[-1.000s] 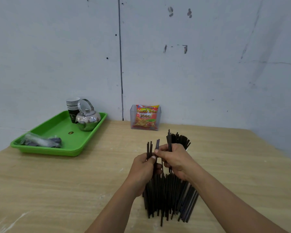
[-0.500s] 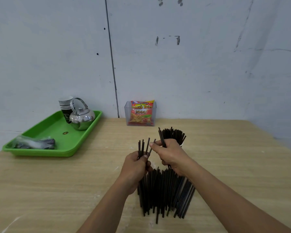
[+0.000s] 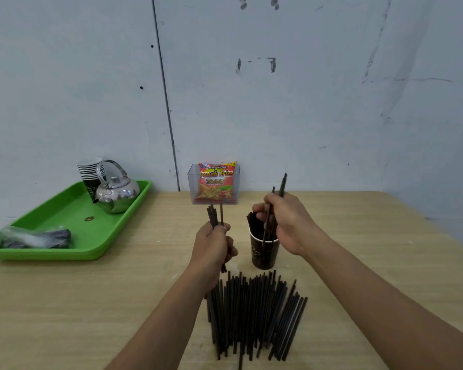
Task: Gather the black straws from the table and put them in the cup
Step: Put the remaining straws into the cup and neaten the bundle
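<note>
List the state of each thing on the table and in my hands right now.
cup: upright, part-filled with straws
loose straws: lying in a pile
left hand: gripping a few straws
right hand: lowering straws into the cup
kettle: lidded, on green tray

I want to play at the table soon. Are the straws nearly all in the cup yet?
Not yet. Done: a bunch of black straws already stands in the cup. In hand: the right hand is lowering a few straws into the cup, and the left hand holds a small bundle upright. Left: a big pile of straws lies on the table, more than the cup seems to hold so far.
</note>
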